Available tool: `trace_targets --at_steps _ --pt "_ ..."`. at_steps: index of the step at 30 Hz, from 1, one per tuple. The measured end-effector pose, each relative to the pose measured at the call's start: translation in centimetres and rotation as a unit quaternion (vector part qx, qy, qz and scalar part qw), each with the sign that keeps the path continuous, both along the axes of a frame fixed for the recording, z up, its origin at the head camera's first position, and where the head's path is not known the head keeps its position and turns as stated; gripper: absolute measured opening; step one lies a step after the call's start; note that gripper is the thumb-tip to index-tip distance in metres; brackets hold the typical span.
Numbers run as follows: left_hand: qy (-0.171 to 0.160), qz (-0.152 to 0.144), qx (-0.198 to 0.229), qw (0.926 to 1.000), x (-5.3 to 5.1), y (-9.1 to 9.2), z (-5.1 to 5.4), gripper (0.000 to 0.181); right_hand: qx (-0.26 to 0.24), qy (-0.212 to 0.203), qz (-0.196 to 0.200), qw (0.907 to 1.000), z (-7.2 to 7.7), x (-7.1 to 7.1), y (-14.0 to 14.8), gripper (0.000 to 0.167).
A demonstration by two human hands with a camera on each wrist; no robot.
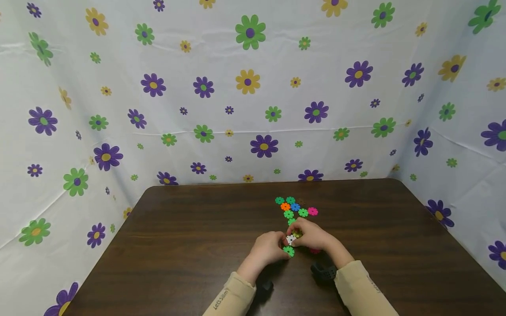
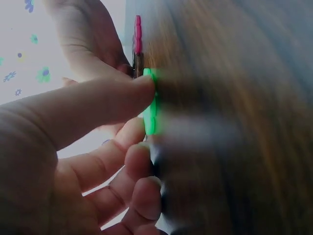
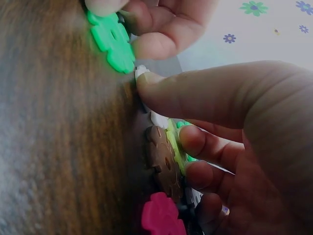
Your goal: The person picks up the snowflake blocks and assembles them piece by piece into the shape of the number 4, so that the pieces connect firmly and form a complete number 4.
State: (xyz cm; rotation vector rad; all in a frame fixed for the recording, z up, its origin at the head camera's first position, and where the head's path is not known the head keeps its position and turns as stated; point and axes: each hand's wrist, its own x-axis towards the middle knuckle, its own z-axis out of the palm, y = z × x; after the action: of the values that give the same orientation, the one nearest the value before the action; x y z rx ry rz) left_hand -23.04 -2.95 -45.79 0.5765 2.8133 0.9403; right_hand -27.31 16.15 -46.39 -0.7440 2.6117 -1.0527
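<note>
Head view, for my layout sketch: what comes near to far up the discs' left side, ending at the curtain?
Lowest green disc, white disc, two green discs, orange disc, teal disc, flowered curtain.

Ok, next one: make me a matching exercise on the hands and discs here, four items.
1. white disc
2. orange disc
3. left hand
4. right hand

A. its thumb touches the white disc
B. beside the blue disc
C. pinches a green disc
D. between the two hands

Pairs: 1-D, 2-B, 3-C, 4-A
</note>
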Motion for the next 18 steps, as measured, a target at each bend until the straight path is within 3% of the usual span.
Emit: trace_targets --at_steps 9,14,18 --pt "-0.029 -0.011 -0.03 0.9991 0.18 -0.05 0.73 0.023 -0.005 -0.013 -0.002 0.9999 0.28 0.04 0.14 0.022" --pt "-0.043 -0.021 -0.008 0.9988 0.29 -0.42 0.88 0.021 -0.012 -0.016 0.001 0.9998 0.08 0.1 0.17 0.021" --pt "-0.074 -0.027 0.022 0.9967 0.2 -0.95 1.08 0.019 -0.015 -0.017 -0.005 0.9997 -0.27 0.12 0.11 0.016"
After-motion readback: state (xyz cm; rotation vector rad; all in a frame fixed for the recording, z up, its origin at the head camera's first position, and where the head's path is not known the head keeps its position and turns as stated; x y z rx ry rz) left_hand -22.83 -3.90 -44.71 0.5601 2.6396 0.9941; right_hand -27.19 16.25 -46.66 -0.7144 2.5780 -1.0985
